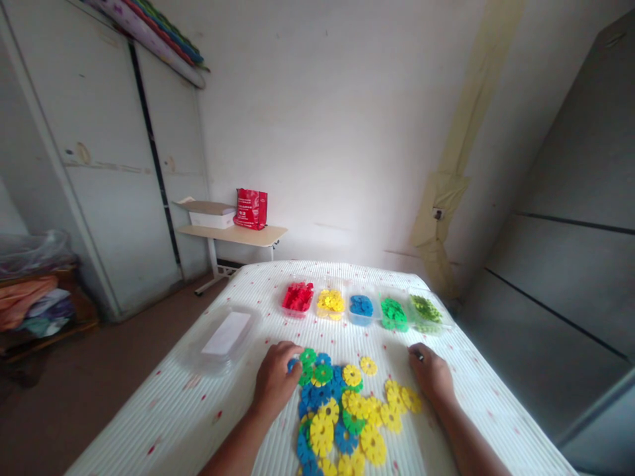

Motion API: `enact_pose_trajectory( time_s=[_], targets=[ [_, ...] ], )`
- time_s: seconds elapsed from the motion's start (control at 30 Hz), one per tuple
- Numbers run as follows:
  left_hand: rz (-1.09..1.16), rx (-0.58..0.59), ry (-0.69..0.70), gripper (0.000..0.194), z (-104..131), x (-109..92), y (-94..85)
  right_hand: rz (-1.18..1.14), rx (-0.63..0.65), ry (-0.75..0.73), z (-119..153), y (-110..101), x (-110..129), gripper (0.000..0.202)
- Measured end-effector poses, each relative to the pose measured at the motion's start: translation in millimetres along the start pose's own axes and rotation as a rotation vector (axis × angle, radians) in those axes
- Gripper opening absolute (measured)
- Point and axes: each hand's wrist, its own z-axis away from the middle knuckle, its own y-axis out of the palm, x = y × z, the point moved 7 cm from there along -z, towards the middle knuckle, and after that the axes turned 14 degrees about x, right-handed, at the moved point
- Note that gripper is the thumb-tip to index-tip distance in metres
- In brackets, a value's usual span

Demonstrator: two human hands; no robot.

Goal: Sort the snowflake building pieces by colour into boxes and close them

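Note:
A loose pile of flat notched discs in blue, yellow [373, 444] and green [323, 373] lies on the white ribbed cloth between my hands. My left hand [278, 377] rests at the pile's upper left edge, its fingers curled beside blue and green discs; what they hold, if anything, is hidden. To the right of the yellow discs, my right hand [432, 373] is closed on a small dark object that I cannot make out. Beyond the pile stand clear tubs of red pieces [298, 297], yellow pieces [331, 301], blue pieces [361, 306], green pieces [393, 313] and light green pieces [425, 309].
Clear plastic lids [211, 365] with a white label lie on the cloth at the left. Behind is a small side table [270, 236] with a red bag [251, 209] and a white box [211, 218]. Grey cabinets stand on both sides.

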Motion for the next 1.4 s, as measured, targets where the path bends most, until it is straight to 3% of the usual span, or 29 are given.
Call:
enact_pose_trajectory(
  time_s=[0.1,0.23,0.4,0.53,0.73,0.97,1.13,1.27,1.4],
  targets=[
    [-0.042,0.026,0.046,0.028,0.5,-13.3,1.0,0.015,-0.001,0.0,0.7,-0.8,2.7,0.022],
    [-0.118,0.102,0.1,0.025,-3.9,-46.2,9.8,0.024,-0.008,0.003,2.1,-2.2,6.3,0.021],
    [-0.282,0.261,0.138,0.019,-16.2,-87.4,37.1,0.024,-0.005,0.004,3.2,-2.9,8.7,0.02],
    [-0.398,0.331,0.133,0.017,-21.3,-101.8,57.8,0.028,0.004,0.014,3.5,-2.8,9.6,0.02],
    [-0.421,0.361,0.091,0.016,-22.2,-101.3,70.6,0.013,-0.024,-0.002,3.2,-3.5,9.6,0.021],
    [-0.373,0.34,0.082,0.017,-19.5,-106.5,66.2,0.016,0.0,0.021,1.8,-1.3,7.0,0.019],
    [-0.055,0.323,0.064,0.015,-17.8,-99.0,66.4,0.012,0.004,0.006,2.6,-1.5,8.2,0.019],
    [0.095,0.298,0.022,0.006,-36.9,-84.8,59.4,0.025,-0.003,0.001,3.4,-1.9,9.1,0.018],
    [0.178,0.123,-0.01,0.03,-69.5,-73.0,32.6,0.026,-0.006,-0.008,3.6,-2.4,10.0,0.019]
  ],
)
